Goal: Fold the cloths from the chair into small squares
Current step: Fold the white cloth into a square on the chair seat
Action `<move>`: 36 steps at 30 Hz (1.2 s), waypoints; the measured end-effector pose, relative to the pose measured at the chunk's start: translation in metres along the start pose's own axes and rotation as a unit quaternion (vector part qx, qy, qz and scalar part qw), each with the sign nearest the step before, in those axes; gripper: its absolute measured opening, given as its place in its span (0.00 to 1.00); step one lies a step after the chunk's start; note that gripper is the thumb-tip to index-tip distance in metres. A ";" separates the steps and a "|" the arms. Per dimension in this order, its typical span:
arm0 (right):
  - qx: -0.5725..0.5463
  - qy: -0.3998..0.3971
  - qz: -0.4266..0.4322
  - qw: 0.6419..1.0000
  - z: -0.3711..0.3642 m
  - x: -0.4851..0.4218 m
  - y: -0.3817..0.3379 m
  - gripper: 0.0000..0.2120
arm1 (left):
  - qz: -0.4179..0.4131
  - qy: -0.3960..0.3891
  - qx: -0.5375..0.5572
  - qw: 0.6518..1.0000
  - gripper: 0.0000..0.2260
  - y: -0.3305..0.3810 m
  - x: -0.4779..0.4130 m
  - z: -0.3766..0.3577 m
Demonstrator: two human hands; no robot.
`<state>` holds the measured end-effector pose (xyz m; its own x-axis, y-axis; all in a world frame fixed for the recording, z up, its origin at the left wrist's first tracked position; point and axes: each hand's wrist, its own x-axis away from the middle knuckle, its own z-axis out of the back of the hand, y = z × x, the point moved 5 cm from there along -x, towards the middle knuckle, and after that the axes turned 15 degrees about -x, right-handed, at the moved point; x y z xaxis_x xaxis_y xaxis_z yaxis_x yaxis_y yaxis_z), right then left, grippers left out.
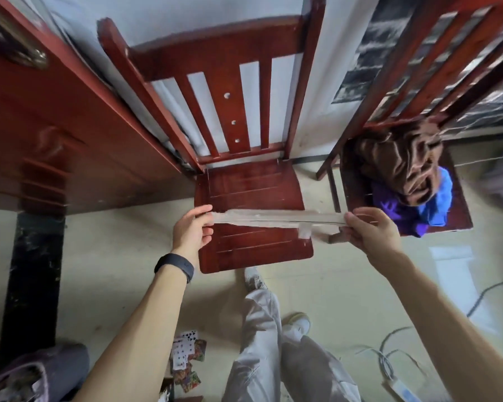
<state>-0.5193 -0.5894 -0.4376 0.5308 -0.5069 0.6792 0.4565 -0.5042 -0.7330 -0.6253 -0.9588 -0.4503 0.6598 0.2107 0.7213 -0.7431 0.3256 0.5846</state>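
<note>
Both my left hand (pixel 190 229) and right hand (pixel 373 235) are pinching the pale beige cloth strip (pixel 273 218) taut above the red wooden chair seat (pixel 244 181), toward its front edge; slackening fingers (pixel 357 215) risk layers sliding apart.

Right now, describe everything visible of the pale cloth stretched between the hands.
The pale cloth is beige fabric, seen as a narrow, taut, level band. The left hand pinches one end, the right hand the other. A small tab hangs from its lower edge near the right hand. It is held over the red wooden chair seat.
</note>
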 end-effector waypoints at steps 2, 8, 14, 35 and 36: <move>-0.029 -0.014 0.044 0.998 -0.002 0.036 -0.052 0.07 | -0.010 -0.021 0.028 0.999 0.07 0.042 0.038 0.011; -0.032 -0.062 0.082 0.994 -0.008 0.118 -0.148 0.09 | -0.105 -0.037 0.010 0.994 0.08 0.143 0.129 0.051; 0.186 -0.070 0.244 0.949 -0.007 0.168 -0.196 0.14 | -0.209 -0.034 -0.047 0.976 0.08 0.188 0.176 0.077; 0.628 -0.184 0.474 0.588 -0.093 0.081 -0.157 0.09 | -0.463 0.220 -0.675 0.530 0.09 0.155 0.078 0.074; 0.634 -0.188 0.455 0.596 -0.100 0.068 -0.152 0.08 | -0.456 0.216 -0.688 0.521 0.09 0.154 0.066 0.071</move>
<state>-0.6239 -0.6167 -0.2762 0.9844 0.1458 0.0982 -0.0965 0.9151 -0.3915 -0.7041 -0.9603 -0.2858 0.8529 -0.5195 0.0517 0.4899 0.7622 -0.4230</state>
